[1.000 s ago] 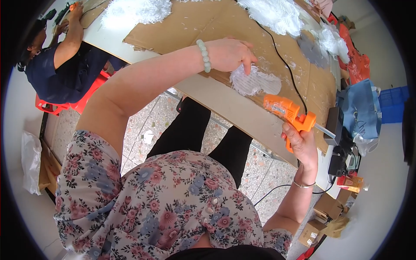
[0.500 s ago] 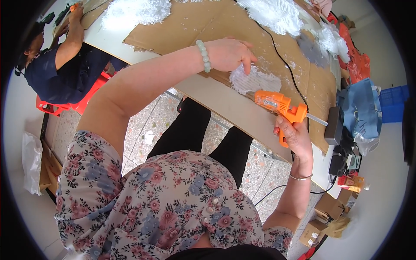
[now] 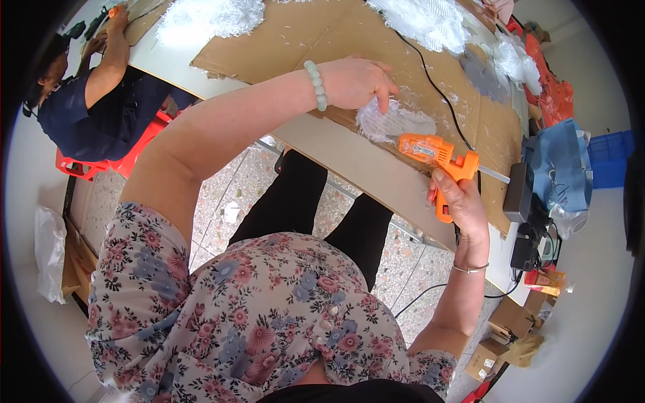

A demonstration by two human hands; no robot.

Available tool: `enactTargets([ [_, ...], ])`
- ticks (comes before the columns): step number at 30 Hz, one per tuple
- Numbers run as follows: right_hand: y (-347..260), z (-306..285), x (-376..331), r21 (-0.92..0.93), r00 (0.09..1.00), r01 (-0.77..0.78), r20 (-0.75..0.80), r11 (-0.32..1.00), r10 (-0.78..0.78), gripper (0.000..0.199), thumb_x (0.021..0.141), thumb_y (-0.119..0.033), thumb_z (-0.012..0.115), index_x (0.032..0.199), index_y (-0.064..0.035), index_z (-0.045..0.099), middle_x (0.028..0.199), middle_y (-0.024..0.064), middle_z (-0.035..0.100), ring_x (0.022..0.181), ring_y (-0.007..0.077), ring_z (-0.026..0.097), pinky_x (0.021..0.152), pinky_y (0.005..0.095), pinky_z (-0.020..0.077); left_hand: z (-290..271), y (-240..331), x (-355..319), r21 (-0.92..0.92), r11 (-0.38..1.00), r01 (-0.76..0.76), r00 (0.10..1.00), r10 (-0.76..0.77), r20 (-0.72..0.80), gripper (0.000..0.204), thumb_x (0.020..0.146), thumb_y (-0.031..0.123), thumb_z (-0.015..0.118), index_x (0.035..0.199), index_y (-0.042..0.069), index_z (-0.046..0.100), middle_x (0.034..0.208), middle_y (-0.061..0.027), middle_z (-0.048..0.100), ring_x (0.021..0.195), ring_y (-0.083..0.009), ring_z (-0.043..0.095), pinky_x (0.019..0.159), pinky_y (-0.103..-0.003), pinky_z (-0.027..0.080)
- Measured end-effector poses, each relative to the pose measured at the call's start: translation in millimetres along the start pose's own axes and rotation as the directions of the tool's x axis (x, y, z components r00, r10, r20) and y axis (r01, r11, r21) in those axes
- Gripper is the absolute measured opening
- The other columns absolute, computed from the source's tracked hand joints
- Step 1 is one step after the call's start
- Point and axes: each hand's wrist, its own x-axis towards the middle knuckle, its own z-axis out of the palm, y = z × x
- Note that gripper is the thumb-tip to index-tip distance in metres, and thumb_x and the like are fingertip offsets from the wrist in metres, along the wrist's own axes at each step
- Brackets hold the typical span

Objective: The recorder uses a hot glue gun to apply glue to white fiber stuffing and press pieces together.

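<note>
A white piece with a ribbed face and frayed, fringed edges (image 3: 403,124) lies on the brown cardboard near the table's front edge. My left hand (image 3: 355,83) is bent over its upper left edge, fingertips down on it; the underside of the grip is hidden. An orange hot glue gun (image 3: 433,149) is in my right hand (image 3: 463,201), fingers wrapped round its handle. Its nozzle end points left, at the lower edge of the white piece; whether they touch I cannot tell. A clear glue stick (image 3: 494,174) sticks out of its back.
Brown cardboard (image 3: 322,40) covers much of the white table. Fluffy white piles (image 3: 211,20) lie at its far side. A black cord (image 3: 437,87) crosses the cardboard. A black box (image 3: 517,193) and blue bag (image 3: 561,168) stand right. At far left sits another person (image 3: 101,114).
The glue gun and my right hand have shifted slightly to the right, with the gun's front end drawn a little downward. My left hand and the white piece have barely moved.
</note>
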Motion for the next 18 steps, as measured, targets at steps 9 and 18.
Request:
enactTargets([
  [9,0,-3,-14,0.012,0.994,0.091,-0.060,0.996,-0.090,0.033,0.084,-0.037,0.066,0.089,-0.0059,0.056,0.072,0.0012,0.057,0.065,0.0112,0.056,0.059,0.0249,0.0437,-3,3,-1,0.003,1.000,-0.007,1.000,0.007,-0.026,0.039,0.073,-0.003,0.042,0.086,0.017,0.073,0.123,-0.0014,0.059,0.130,-0.0253,0.039,0.105,-0.045,0.029],
  [18,-2,19,0,-0.063,0.996,0.088,-0.028,0.994,-0.090,0.032,0.085,-0.036,0.065,0.093,-0.0057,0.056,0.072,0.0013,0.057,0.065,0.0107,0.056,0.058,0.0250,0.0434,-5,5,1,0.031,0.999,-0.011,1.000,0.011,-0.006,0.038,0.073,-0.001,0.042,0.085,0.018,0.073,0.124,-0.0018,0.059,0.130,-0.0262,0.039,0.105,-0.046,0.028],
])
